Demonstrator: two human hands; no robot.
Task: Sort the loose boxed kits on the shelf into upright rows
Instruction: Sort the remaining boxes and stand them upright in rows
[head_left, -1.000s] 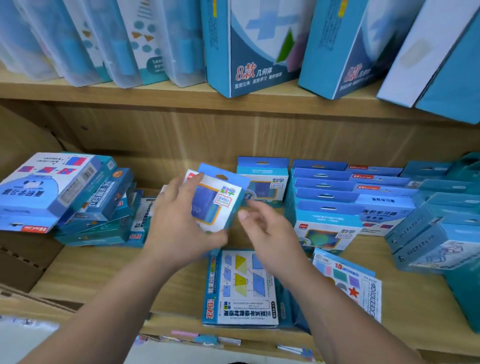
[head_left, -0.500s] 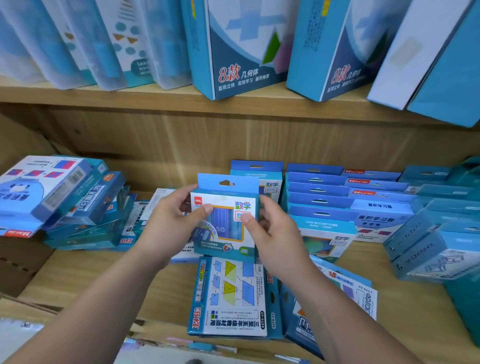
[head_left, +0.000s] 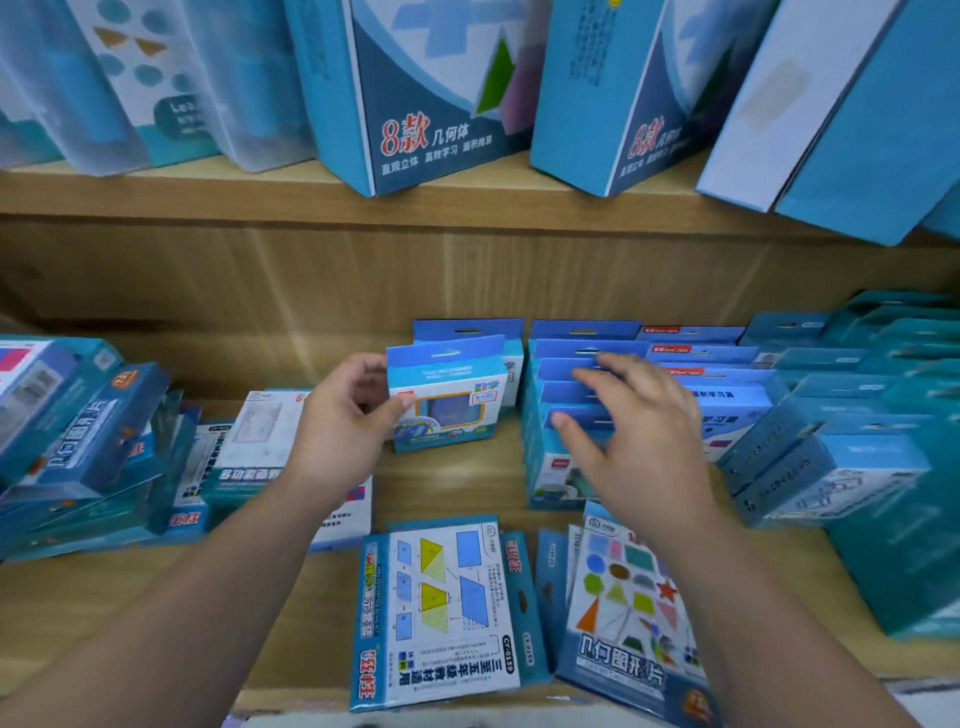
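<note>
Gripping the upright boxed kit (head_left: 449, 397) by its left edge — left hand (head_left: 340, 421); right hand (head_left: 631, 431) spread open beside it.

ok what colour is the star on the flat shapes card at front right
Red, on the shapes card; seen clearly in the head view.

Shelf board (head_left: 447, 483) under the grip: light wood, matt, visible grain. Gripped kit box (head_left: 447, 397): printed cardboard, slight sheen. Flat kits (head_left: 436, 613) nearer than the grip: glossy printed card. Upper-left sleeves (head_left: 62, 88): frosted translucent plastic.
</note>
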